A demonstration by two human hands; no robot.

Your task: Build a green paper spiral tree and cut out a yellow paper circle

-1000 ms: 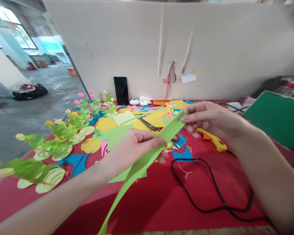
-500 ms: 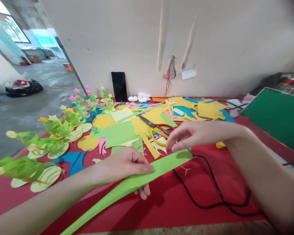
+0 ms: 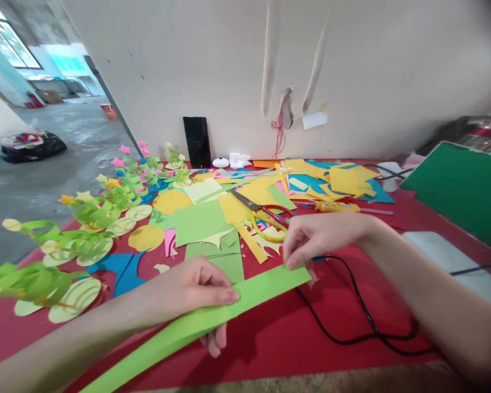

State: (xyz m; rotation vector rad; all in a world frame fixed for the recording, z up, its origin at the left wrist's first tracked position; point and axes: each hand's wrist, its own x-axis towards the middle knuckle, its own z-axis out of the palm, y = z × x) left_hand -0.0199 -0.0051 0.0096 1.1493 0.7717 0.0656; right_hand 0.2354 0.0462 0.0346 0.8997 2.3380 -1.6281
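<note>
A long green paper strip (image 3: 265, 289) stretches from the lower left toward the centre, held above the red tabletop. My left hand (image 3: 204, 295) is closed on its middle, thumb on top and fingers beneath. At the strip's right end, my right hand (image 3: 305, 245) pinches the upper edge between thumb and fingers. Just behind my right hand lie scissors (image 3: 256, 207) with red and yellow handles, partly on yellow paper. A yellow glue gun (image 3: 337, 207) rests beyond my right wrist. Green paper sheets (image 3: 200, 222) lie behind my left hand.
Curled green paper pieces with stars (image 3: 98, 210) line the table's left side. A black phone (image 3: 197, 142) leans on the wall. A black cable (image 3: 352, 284) loops across the red tabletop (image 3: 278, 344). A green board (image 3: 458, 191) stands at the right, with paper scraps along the back.
My right hand has come down onto the strip's right end and now pinches it. My left hand and the strip have shifted slightly left. The glue gun has come into view.
</note>
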